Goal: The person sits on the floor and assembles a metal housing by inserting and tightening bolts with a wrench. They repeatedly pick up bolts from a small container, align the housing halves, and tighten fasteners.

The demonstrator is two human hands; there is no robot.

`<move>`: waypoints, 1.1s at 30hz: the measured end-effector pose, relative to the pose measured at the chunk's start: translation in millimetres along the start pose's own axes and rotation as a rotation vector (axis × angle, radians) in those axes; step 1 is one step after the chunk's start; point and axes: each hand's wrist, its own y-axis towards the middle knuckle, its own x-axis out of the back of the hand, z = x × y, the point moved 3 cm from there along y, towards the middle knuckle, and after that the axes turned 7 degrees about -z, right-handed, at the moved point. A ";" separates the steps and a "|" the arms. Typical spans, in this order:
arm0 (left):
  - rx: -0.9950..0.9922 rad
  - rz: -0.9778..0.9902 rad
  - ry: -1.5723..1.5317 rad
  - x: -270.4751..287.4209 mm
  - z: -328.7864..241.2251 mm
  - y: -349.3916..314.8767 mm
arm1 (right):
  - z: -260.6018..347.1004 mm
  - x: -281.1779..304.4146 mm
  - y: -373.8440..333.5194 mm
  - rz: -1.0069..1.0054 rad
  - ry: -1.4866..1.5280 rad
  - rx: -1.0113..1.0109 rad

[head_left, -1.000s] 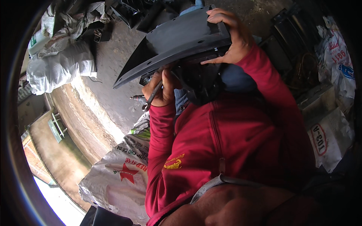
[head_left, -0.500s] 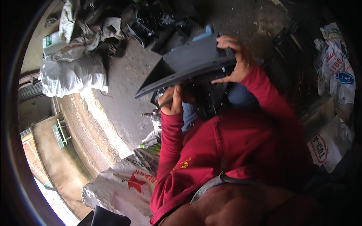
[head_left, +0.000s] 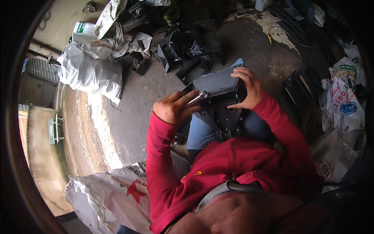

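Observation:
A black box-like part (head_left: 216,82) with a flat grey-black top face rests over my lap. Below it juts a dark bracket (head_left: 223,121) dotted with small holes or bolts. My right hand (head_left: 251,89) grips the part's right end, fingers over the top edge and thumb beneath. At the left end, my left hand (head_left: 171,108) is closed around a silver wrench (head_left: 202,94), whose ring end lies against the part's front edge. Whether the left fingers also press on the part I cannot tell.
Dark metal parts (head_left: 183,46) lie heaped on the floor ahead. A stuffed white sack (head_left: 91,72) stands at the far left, another sack (head_left: 117,195) at my near left. More printed bags (head_left: 344,93) and black parts (head_left: 298,84) are on the right.
The black part has tilted so its front and bracket show, and appears lower in view. My left hand has come from beneath it to its left end, and the wrench now shows.

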 end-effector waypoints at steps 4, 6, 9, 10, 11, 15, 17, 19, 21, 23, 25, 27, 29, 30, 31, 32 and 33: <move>0.057 0.199 0.179 -16.4 30.9 7.0 | 2.5 -19.8 17.3 0.106 -0.004 -0.026; 0.031 0.111 0.063 -25.0 47.4 13.7 | -12.7 -30.5 22.9 0.169 0.053 -0.113; 0.100 -0.008 0.059 -26.8 86.9 19.7 | -38.8 -26.2 28.0 0.062 0.051 -0.079; 0.194 -0.032 0.090 -19.0 110.8 19.2 | -56.2 -23.1 21.6 0.039 0.013 -0.115; 0.308 -0.027 0.124 -7.6 139.3 20.8 | -77.9 -16.7 6.3 0.036 -0.016 -0.213; 0.823 -0.259 0.097 11.9 269.2 -5.3 | -107.3 -27.0 -83.6 0.080 -0.028 -0.570; 1.056 -0.229 0.290 15.5 355.5 -55.4 | -85.1 -49.6 -104.0 0.176 -0.083 -0.524; 1.195 -0.243 0.376 -17.2 416.3 -95.0 | -82.0 -60.1 -103.8 0.237 -0.175 -0.503; 1.341 -0.247 0.471 -53.1 458.2 -116.0 | -93.3 -64.9 -108.4 0.241 -0.155 -0.557; 1.512 -0.345 0.469 -96.5 488.7 -131.6 | -93.2 -61.9 -104.0 0.248 -0.156 -0.589; 1.732 -0.497 0.413 -138.6 510.2 -147.7 | -96.3 -60.1 -95.0 0.246 -0.162 -0.606; 1.937 -0.628 0.362 -132.8 548.7 -191.8 | -95.0 -62.1 -88.5 0.207 -0.133 -0.622; 1.877 -0.967 0.028 -201.1 534.3 -194.0 | -99.4 -57.9 -85.5 0.263 -0.187 -0.647; 1.900 -0.738 -0.055 -263.0 493.8 -159.0 | -95.6 -48.6 -87.8 0.307 -0.259 -0.697; 1.910 -0.690 -0.101 -267.6 482.2 -169.5 | -98.2 -50.1 -85.6 0.351 -0.235 -0.678; 1.910 -0.644 -0.159 -280.4 481.8 -167.9 | -98.0 -51.1 -84.2 0.359 -0.213 -0.679; 1.930 -0.617 -0.204 -289.8 483.9 -173.1 | -100.6 -53.9 -84.5 0.356 -0.176 -0.670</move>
